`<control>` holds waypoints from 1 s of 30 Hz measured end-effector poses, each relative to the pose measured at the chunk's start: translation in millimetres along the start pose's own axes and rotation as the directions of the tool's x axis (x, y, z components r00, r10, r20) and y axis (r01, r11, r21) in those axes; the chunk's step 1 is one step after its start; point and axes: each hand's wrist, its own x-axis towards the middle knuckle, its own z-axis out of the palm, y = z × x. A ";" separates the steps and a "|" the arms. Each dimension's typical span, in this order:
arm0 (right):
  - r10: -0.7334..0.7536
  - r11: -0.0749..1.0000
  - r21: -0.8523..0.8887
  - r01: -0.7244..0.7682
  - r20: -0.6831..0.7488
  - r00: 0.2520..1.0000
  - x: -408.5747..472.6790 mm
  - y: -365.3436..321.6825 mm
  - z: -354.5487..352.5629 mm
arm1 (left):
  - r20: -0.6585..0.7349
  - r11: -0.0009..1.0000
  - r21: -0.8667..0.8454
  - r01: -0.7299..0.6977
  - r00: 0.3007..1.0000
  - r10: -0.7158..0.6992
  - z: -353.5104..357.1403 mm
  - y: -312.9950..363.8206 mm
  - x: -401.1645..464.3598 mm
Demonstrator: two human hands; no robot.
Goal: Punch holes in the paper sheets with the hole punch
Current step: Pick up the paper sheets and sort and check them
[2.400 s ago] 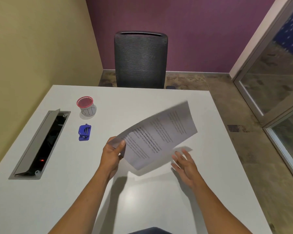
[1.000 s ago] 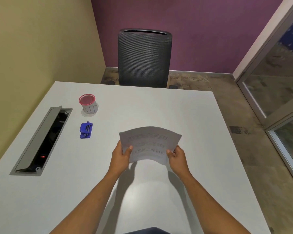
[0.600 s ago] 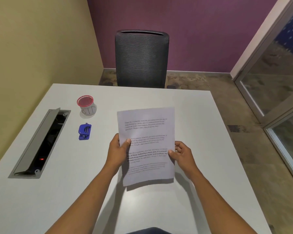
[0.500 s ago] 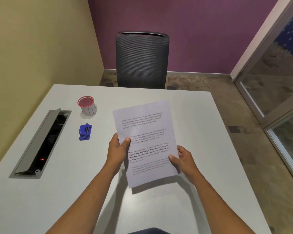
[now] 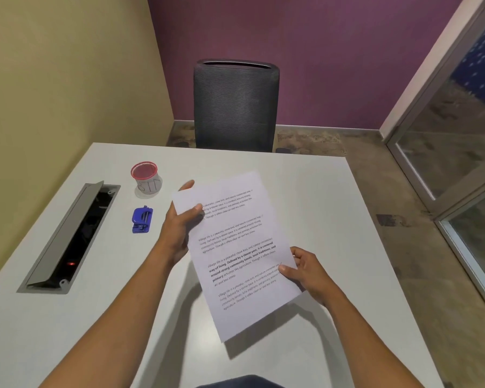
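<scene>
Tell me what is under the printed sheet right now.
The sheet is held above the table, casting a shadow there. Left hand fingers reach behind its top corner; most right hand fingers are hidden behind its edge. Further sheets cannot be ruled out.

The hole punch [image 5: 142, 220] sits on the bench [image 5: 67, 331] left of my sheet [image 5: 235, 247], the cup [image 5: 146, 179] just behind it, the cable box [image 5: 70, 239] farther left, the chair [image 5: 235, 105] behind the bench.

Most left-hand fingers [image 5: 186, 186] are hidden behind the paper sheet [image 5: 235, 253]; the counter [image 5: 305, 191] is cut off below.
</scene>
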 end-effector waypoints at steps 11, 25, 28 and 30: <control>0.090 0.995 0.031 -0.091 0.014 0.996 -7.6 6.6 1.9 | -0.028 0.997 -0.061 0.042 0.999 -0.044 -5.0 -13.5 -1.9; 0.170 0.983 -0.084 -0.165 0.062 0.983 6.8 15.7 7.7 | -0.116 0.990 -0.062 0.130 0.984 -0.137 -22.3 -32.1 15.4; 0.199 0.978 -0.077 -0.195 0.057 0.978 22.1 12.7 13.0 | -0.101 0.985 -0.068 0.161 0.981 -0.167 -27.4 -35.9 25.0; 0.203 0.979 -0.037 -0.202 0.044 0.978 34.9 8.2 16.7 | -0.093 0.981 -0.071 0.181 0.978 -0.187 -29.8 -38.8 31.8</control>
